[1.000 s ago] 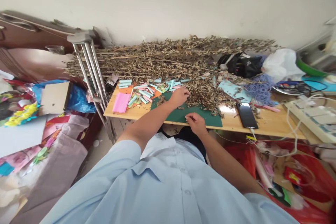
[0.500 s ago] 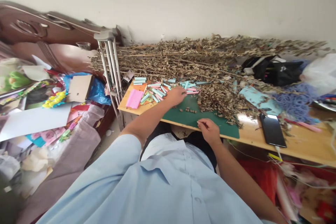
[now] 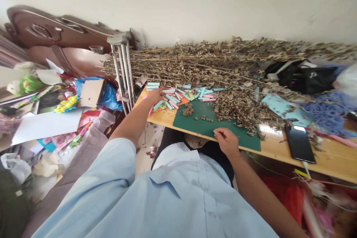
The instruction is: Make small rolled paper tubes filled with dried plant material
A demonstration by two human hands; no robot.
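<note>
My left hand [image 3: 154, 97] is over the left end of the table, covering most of the pink paper. Its fingertips are too small and hidden to read. Blue and pink paper rolls [image 3: 172, 99] lie just right of it. By the front edge of the green mat [image 3: 192, 121], my right hand [image 3: 226, 140] has its fingers curled together; what they hold, if anything, is hidden. A brown crumbly clump [image 3: 188, 109] and several small brown balls [image 3: 208, 119] sit on the mat. Dry leaves [image 3: 237, 106] are heaped over its right part.
Long dried stalks [image 3: 178, 63] lie along the wall. Metal crutches [image 3: 122, 70] stand at the table's left end. On the right are a black phone [image 3: 299, 143] with a cable, blue paper [image 3: 284, 108], blue yarn [image 3: 323, 109] and a black bag [image 3: 318, 78]. A cluttered bed is at the left.
My left hand has moved left from the mat to the pink paper, uncovering the brown clump. My right hand stays by the mat's front edge. The view has shifted slightly left.
</note>
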